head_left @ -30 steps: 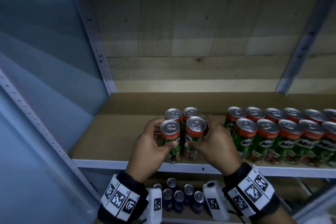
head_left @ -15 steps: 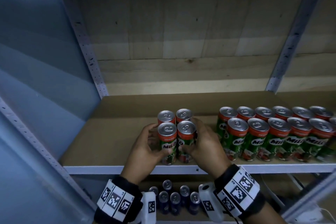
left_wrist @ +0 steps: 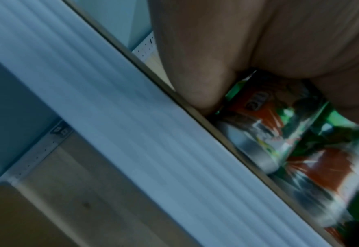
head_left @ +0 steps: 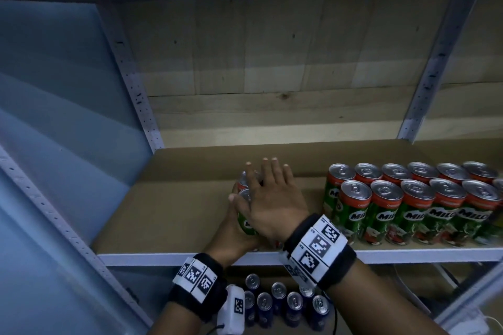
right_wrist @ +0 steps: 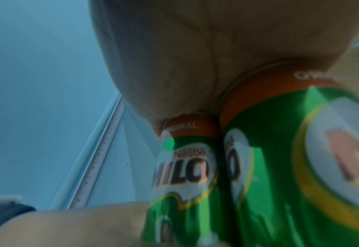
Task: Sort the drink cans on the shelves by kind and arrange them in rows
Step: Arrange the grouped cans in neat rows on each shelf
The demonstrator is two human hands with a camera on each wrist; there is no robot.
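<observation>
The right hand (head_left: pixel 272 204) lies flat, fingers straight, on a small Milo can cluster (head_left: pixel 245 215) at lower centre. The left hand (head_left: pixel 231 228) cups its side. The brown shelf board (head_left: pixel 168 215) meets pale wood planks (head_left: pixel 272 62) behind.

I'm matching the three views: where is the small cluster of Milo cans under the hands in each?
Head: cluster of Milo cans left of centre, mostly under the right hand.
Left wrist: blurred, lower right, below the left hand.
Right wrist: lower right, two labels.
Shared landmark: the green Milo label.
</observation>
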